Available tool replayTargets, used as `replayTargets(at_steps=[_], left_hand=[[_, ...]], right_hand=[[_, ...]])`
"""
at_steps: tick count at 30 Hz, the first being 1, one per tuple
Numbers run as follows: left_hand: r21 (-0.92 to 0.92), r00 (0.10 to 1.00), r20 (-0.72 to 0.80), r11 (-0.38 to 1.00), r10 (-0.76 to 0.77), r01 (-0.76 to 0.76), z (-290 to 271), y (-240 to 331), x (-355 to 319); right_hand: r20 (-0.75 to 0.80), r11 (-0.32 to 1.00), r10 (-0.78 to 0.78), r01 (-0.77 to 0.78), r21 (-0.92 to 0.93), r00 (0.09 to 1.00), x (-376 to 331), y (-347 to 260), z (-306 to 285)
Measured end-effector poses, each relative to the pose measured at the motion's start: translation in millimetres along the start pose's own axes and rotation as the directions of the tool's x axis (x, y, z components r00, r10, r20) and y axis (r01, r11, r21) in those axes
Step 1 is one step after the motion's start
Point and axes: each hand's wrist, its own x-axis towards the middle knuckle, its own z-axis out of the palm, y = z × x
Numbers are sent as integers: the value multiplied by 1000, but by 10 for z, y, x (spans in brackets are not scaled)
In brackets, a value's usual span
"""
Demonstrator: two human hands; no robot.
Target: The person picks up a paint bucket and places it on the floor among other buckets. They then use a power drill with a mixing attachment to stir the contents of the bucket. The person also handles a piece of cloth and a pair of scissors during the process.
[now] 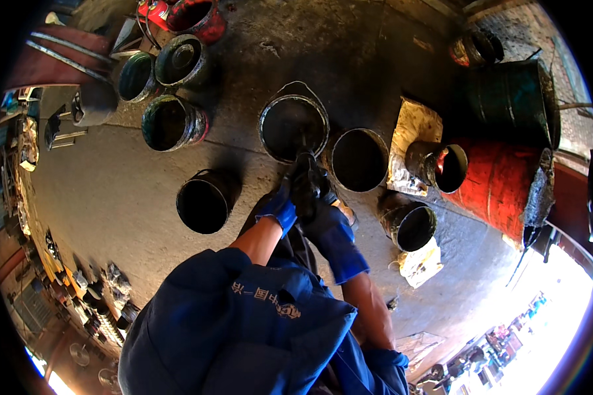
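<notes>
Both hands wear blue gloves darkened with grime. My left hand (281, 205) and my right hand (326, 227) come together in front of me, closed around a black, dirty tool (304, 185). It looks like a power drill or mixer, but its exact kind is hard to make out. Its far end points into an open metal bucket (262, 135) with a raised wire handle, and a thin shaft shows over the dark contents. Close by on the right stands another dark-filled bucket (336, 172). The fingers are partly hidden by shadow and the tool.
More dirty buckets stand around: one at left (229, 187), several at far left, and two at right near a paper sack (408, 125). A red drum (494, 178) and a dark green drum (507, 95) lie at the right. Stained concrete floor (112, 184) spreads between them.
</notes>
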Motion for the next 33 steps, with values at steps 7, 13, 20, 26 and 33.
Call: replayTargets(at_steps=[7, 13, 20, 26, 33], left_hand=[[-20, 886, -447, 988, 126, -151, 412, -222, -10], [-163, 1000, 8, 986, 22, -20, 29, -120, -24], [-146, 990, -135, 987, 42, -62, 34, -138, -47], [-64, 996, -92, 998, -15, 9, -21, -95, -76], [-79, 999, 13, 996, -50, 51, -255, -66, -50]], right_hand=[[23, 999, 40, -41, 11, 999, -16, 79, 29], [30, 999, 46, -46, 7, 999, -24, 93, 51], [38, 998, 60, -60, 9, 997, -51, 125, 63], [28, 997, 81, -81, 15, 996, -77, 68, 47], [15, 997, 70, -70, 20, 997, -19, 146, 126]])
